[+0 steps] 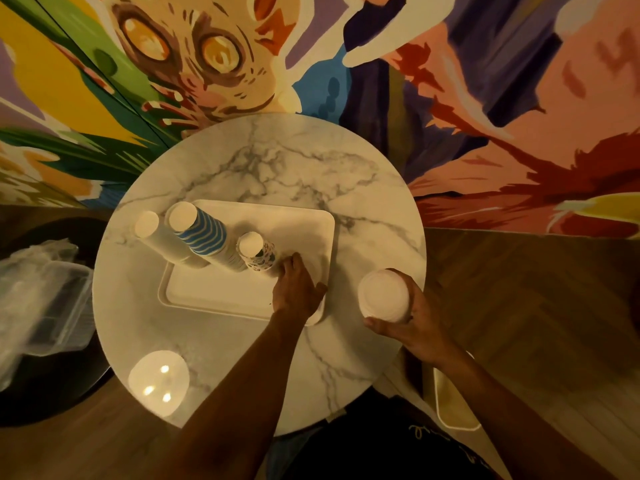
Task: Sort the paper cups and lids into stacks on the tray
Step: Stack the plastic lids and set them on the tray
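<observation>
Across the whole top of the frame, a bright mural, with a wide-eyed animal face at upper left. Below it, at left and right, wooden floor.

In the centre, a round marble-look worktop, grey-veined, with a patch of lamp glare at its lower left. At the left edge of the frame, clear plastic containers, piled on something dark and round, apart from the worktop.

On the worktop, left of centre, a cream rectangular tray with rounded corners and a raised rim. At lower right, below the worktop's edge, part of another cream rimmed piece, mostly hidden.

On the tray's left part, three stacks of upturned paper cups in a row, bottoms toward the camera. Leftmost, the white stack. Just beside it, the tall striped stack, blue on white. Then the short patterned stack, toward the tray's middle.

Lower centre, the left hand, palm down over the tray's lower right corner. Fingers fairly straight and close together, empty as far as visible, tips just beside the foot of the patterned stack. Touching it or not: cannot tell.

Right of centre, the right hand, raised over the worktop's right edge. Fingers and thumb curled round a stack of white lids, top lid facing the camera. Lids off the tray, well apart from the cups.
</observation>
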`<state>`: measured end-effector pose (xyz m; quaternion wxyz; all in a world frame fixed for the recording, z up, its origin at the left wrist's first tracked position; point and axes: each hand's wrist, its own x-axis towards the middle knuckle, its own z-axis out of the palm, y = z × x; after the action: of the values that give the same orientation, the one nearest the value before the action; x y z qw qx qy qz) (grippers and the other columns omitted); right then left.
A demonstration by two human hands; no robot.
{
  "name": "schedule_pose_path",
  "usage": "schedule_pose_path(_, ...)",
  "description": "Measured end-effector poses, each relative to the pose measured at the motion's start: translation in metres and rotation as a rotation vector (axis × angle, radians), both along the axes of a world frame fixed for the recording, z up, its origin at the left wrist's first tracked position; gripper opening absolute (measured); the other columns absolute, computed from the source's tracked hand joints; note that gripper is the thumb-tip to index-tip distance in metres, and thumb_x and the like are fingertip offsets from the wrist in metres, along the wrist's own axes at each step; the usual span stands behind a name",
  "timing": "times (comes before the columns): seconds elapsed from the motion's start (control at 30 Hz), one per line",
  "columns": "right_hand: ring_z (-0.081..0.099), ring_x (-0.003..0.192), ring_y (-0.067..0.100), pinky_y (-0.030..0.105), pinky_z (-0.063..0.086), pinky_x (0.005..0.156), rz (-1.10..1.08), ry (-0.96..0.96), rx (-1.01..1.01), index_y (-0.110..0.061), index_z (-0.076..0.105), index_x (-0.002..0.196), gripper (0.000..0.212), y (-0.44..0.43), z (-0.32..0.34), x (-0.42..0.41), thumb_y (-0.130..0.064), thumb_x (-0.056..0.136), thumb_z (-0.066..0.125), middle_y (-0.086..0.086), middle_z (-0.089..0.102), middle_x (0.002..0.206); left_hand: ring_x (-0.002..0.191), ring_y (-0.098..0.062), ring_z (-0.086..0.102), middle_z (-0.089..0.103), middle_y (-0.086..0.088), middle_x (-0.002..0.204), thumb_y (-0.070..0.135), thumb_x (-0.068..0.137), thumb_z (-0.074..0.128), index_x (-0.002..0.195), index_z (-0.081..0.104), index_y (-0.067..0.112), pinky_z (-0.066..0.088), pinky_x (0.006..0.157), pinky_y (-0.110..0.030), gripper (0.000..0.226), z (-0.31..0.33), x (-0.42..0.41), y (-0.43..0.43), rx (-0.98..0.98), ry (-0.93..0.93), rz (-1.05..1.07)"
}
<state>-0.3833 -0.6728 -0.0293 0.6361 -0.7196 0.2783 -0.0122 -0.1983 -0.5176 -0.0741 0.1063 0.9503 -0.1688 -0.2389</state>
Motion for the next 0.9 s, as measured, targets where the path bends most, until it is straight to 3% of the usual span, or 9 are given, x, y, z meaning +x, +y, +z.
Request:
schedule_pose_path(0.17,0.052,0.128,0.003,0.043,0.052,0.106,0.009,0.014,0.016,-0.043,0.046,0.139,0.102,0.003,0.0,0.0,-0.065,0.051,0.092,-0.023,0.055,0.135,0.147,-0.034,0.029,0.028,-0.016,0.157,0.045,0.092,0.067,0.156,0.012,0.006,0.038,0.113,-0.043,0.093,0.002,0.004,-0.004,0.047,0.01,-0.07)
schedule_pose_path(0.37,0.052,0.127,0.001,0.044,0.051,0.107,0.026,0.025,0.015,-0.044,0.046,0.139,0.1,0.004,0.003,0.001,-0.064,0.052,0.092,-0.027,0.055,0.132,0.139,-0.035,0.04,0.038,-0.016,0.148,0.046,0.089,0.071,0.15,0.022,0.007,0.042,0.109,-0.044,0.088,0.003,0.011,-0.008,0.09,-0.006,-0.119)
schedule_pose_path(0.5,0.052,0.126,-0.001,0.042,0.051,0.108,0.029,0.03,0.01,-0.047,0.046,0.136,0.098,0.004,0.006,0.005,-0.067,0.051,0.091,-0.03,0.055,0.13,0.138,-0.036,0.041,0.038,-0.016,0.149,0.045,0.087,0.074,0.152,0.019,0.009,0.041,0.11,-0.045,0.092,0.003,0.013,-0.01,0.099,-0.002,-0.151)
schedule_pose_path(0.67,0.051,0.129,0.004,0.044,0.05,0.109,0.027,0.044,0.008,-0.043,0.044,0.139,0.106,0.005,0.006,0.009,-0.072,0.048,0.089,-0.021,0.053,0.136,0.136,-0.039,0.044,0.037,-0.016,0.151,0.04,0.088,0.074,0.153,0.019,0.014,0.043,0.108,-0.046,0.089,0.023,0.005,-0.007,0.09,0.014,-0.158)
schedule_pose_path(0.77,0.05,0.129,0.004,0.044,0.049,0.11,0.032,0.047,-0.001,-0.044,0.043,0.139,0.106,0.006,0.007,0.013,-0.073,0.048,0.088,-0.021,0.052,0.137,0.131,-0.034,0.051,0.047,-0.012,0.147,0.04,0.093,0.066,0.149,0.036,0.015,0.044,0.105,-0.044,0.068,0.052,-0.003,-0.004,-0.067,-0.014,-0.078)
schedule_pose_path(0.9,0.048,0.13,0.004,0.037,0.045,0.11,0.034,0.046,-0.008,-0.05,0.042,0.136,0.095,0.008,0.009,0.02,-0.063,0.055,0.09,-0.021,0.051,0.14,0.111,-0.013,0.063,0.06,0.005,0.137,0.052,0.093,0.065,0.139,0.054,0.025,0.053,0.096,-0.034,0.054,0.109,-0.017,-0.006,-0.549,0.131,0.08)
